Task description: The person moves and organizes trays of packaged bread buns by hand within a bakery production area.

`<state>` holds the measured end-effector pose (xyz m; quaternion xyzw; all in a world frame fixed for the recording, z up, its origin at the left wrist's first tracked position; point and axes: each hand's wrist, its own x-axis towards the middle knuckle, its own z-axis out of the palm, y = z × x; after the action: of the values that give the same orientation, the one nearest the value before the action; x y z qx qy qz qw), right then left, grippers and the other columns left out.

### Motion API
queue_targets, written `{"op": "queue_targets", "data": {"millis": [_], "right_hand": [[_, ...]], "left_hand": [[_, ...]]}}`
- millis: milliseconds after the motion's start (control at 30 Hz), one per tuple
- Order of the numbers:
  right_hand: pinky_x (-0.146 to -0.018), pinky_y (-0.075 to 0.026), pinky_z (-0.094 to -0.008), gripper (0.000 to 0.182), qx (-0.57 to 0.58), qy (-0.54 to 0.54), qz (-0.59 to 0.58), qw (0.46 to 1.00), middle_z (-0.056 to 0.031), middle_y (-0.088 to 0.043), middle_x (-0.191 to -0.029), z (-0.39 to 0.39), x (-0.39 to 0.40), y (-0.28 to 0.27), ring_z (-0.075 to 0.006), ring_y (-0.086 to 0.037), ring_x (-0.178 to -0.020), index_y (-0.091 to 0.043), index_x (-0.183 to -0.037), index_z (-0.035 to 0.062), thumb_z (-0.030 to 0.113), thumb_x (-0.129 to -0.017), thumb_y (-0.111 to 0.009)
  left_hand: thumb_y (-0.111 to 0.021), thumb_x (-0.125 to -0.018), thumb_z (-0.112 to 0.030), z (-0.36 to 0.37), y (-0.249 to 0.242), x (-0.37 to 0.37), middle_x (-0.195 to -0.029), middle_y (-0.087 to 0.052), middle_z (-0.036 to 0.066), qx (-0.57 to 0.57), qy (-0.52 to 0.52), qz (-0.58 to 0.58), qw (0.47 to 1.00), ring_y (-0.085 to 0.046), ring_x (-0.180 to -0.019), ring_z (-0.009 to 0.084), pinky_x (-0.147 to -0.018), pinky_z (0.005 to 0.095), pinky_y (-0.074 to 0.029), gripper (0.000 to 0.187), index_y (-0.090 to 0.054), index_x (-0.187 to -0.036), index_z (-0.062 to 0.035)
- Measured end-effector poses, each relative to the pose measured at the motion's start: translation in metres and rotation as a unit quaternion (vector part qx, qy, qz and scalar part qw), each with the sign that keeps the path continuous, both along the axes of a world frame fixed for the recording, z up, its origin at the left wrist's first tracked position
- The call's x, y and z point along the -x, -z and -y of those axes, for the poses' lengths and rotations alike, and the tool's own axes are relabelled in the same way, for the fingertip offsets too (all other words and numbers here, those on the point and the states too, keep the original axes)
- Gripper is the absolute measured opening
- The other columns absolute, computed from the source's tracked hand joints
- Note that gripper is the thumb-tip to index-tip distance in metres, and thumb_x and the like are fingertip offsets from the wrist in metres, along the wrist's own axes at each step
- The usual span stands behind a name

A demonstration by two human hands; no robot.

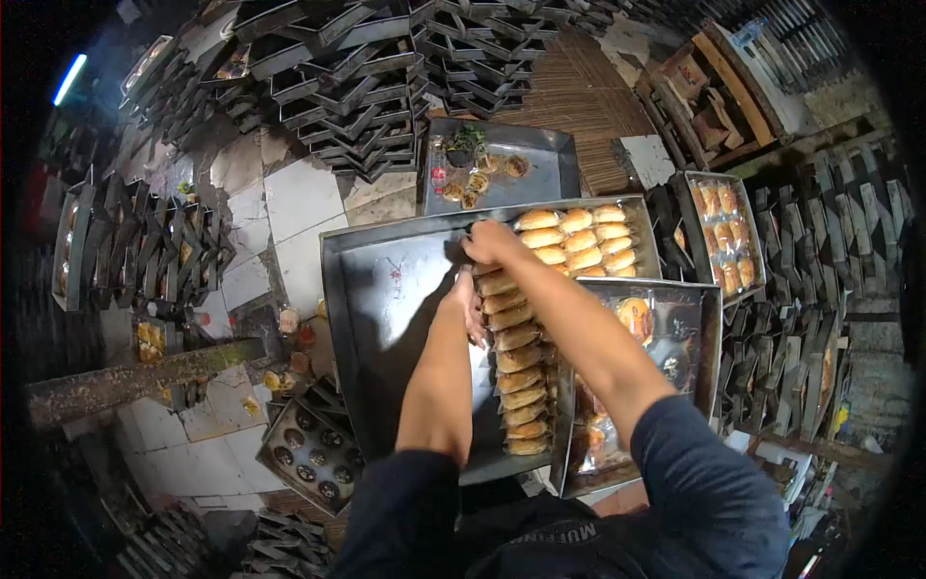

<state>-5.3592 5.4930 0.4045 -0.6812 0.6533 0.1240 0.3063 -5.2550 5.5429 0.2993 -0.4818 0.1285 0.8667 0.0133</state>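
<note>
A large dark metal tray lies before me, its left part bare and shiny. Along its right side runs a row of golden packaged buns standing on edge, with more buns lying in columns at the far right. My left hand is against the left side of the row, its visible fingers stretched out along the buns. At the row's far end is my right hand, fingers curled closed; what they hold, if anything, is hidden.
A smaller tray of wrapped baked goods overlaps the big tray's right side. Beyond is a tray with greens and small pastries. Stacked dark trays surround me. A tray of dark round items lies at lower left.
</note>
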Motion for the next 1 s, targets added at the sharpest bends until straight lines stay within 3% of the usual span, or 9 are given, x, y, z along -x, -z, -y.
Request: {"op": "queue_targets", "data": {"millis": [167, 200, 333, 400, 533, 667, 733, 867, 1000], "right_hand": [[-0.085, -0.045, -0.0354, 0.048, -0.205, -0.11, -0.016, 0.972, -0.012, -0.06, -0.121, 0.023, 0.017, 0.056, -0.0229, -0.058, -0.097, -0.056, -0.122, 0.0041, 0.034, -0.085, -0.048], [-0.084, -0.045, -0.0368, 0.044, -0.327, 0.103, 0.057, 0.938, -0.0125, -0.061, -0.119, 0.017, 0.022, 0.072, -0.0234, -0.059, -0.097, -0.058, -0.121, 0.0058, 0.03, -0.084, -0.049], [-0.088, -0.045, -0.0392, 0.04, -0.217, -0.173, -0.035, 0.96, -0.0139, -0.061, -0.119, 0.026, 0.024, 0.133, -0.0248, -0.06, -0.101, -0.064, -0.111, 0.0049, 0.032, -0.085, -0.05], [-0.097, -0.041, -0.0402, 0.044, -0.073, -0.095, -0.024, 0.992, -0.0167, -0.057, -0.124, -0.025, 0.015, -0.018, -0.0288, -0.054, -0.114, -0.061, -0.114, 0.0034, 0.036, -0.085, -0.05], [-0.099, -0.037, -0.0447, 0.056, 0.383, -0.039, 0.223, 0.896, -0.0269, -0.051, -0.122, -0.118, 0.072, -0.084, -0.0383, -0.046, -0.118, -0.051, -0.125, 0.0045, 0.04, -0.083, -0.057], [-0.099, -0.035, -0.0495, 0.07, 0.317, 0.326, 0.192, 0.87, -0.0264, -0.052, -0.121, -0.235, 0.222, -0.102, -0.042, -0.047, -0.116, -0.046, -0.124, -0.0027, 0.04, -0.074, -0.07], [-0.102, -0.029, -0.0549, 0.09, 0.194, 0.43, 0.072, 0.879, -0.0288, -0.05, -0.121, -0.262, 0.249, -0.092, -0.0414, -0.043, -0.12, -0.037, -0.13, -0.0066, 0.046, -0.068, -0.075], [-0.088, -0.046, -0.0417, 0.096, 0.099, 0.366, 0.152, 0.913, -0.0269, -0.059, -0.112, -0.266, 0.276, -0.049, -0.039, -0.059, -0.103, -0.047, -0.12, -0.0066, 0.05, -0.053, -0.083], [-0.084, -0.049, -0.0383, 0.078, 0.185, 0.377, 0.292, 0.859, -0.0218, -0.063, -0.105, -0.302, 0.299, -0.049, -0.0335, -0.063, -0.093, -0.049, -0.118, -0.0074, 0.036, -0.063, -0.082]], "left_hand": [[-0.04, -0.093, -0.051, -0.095, -0.046, 0.017, -0.15, -0.016, 0.025, 0.489, -0.065, 0.331, 0.805, -0.017, -0.138, 0.04, -0.106, 0.0645, -0.016, 0.07, -0.024, -0.146, -0.0085], [-0.041, -0.095, -0.046, -0.113, -0.064, 0.031, -0.151, -0.011, 0.025, 0.587, -0.049, 0.349, 0.728, -0.014, -0.14, 0.0386, -0.107, 0.0637, -0.017, 0.067, -0.024, -0.145, -0.0062], [-0.046, -0.093, -0.04, -0.138, -0.046, 0.055, -0.151, -0.008, 0.025, 0.695, 0.194, 0.386, 0.575, -0.007, -0.138, 0.0461, -0.11, 0.0609, -0.01, 0.065, -0.028, -0.143, -0.0021], [-0.051, -0.092, -0.022, -0.139, -0.043, 0.045, -0.151, -0.009, 0.028, 0.769, 0.137, 0.371, 0.503, -0.004, -0.138, 0.0473, -0.109, 0.0575, -0.018, 0.065, -0.021, -0.142, 0.0068], [-0.052, -0.091, -0.021, -0.186, -0.093, 0.017, -0.132, -0.04, 0.028, 0.703, -0.068, 0.476, 0.524, -0.043, -0.119, 0.0416, -0.101, 0.0442, -0.036, 0.054, -0.035, -0.131, 0.0114], [-0.055, -0.089, -0.02, -0.279, -0.176, 0.069, -0.098, -0.058, 0.021, 0.712, -0.236, 0.391, 0.533, -0.057, -0.081, 0.029, -0.074, 0.0385, -0.047, 0.034, -0.054, -0.11, 0.0073], [-0.051, -0.091, -0.022, -0.318, -0.214, 0.124, -0.104, -0.06, 0.025, 0.642, -0.178, 0.349, 0.659, -0.061, -0.09, 0.0315, -0.08, 0.0395, -0.047, 0.038, -0.052, -0.117, 0.006], [-0.052, -0.089, -0.032, -0.315, -0.189, 0.2, -0.121, -0.046, 0.035, 0.527, 0.122, 0.543, 0.642, -0.049, -0.108, 0.0456, -0.093, 0.0493, -0.039, 0.072, -0.02, -0.14, 0.0072], [-0.072, -0.073, -0.038, -0.313, -0.192, 0.21, -0.118, -0.046, 0.037, 0.481, 0.085, 0.556, 0.672, -0.049, -0.108, 0.0452, -0.094, 0.051, -0.037, 0.097, -0.02, -0.139, 0.0103]]}}
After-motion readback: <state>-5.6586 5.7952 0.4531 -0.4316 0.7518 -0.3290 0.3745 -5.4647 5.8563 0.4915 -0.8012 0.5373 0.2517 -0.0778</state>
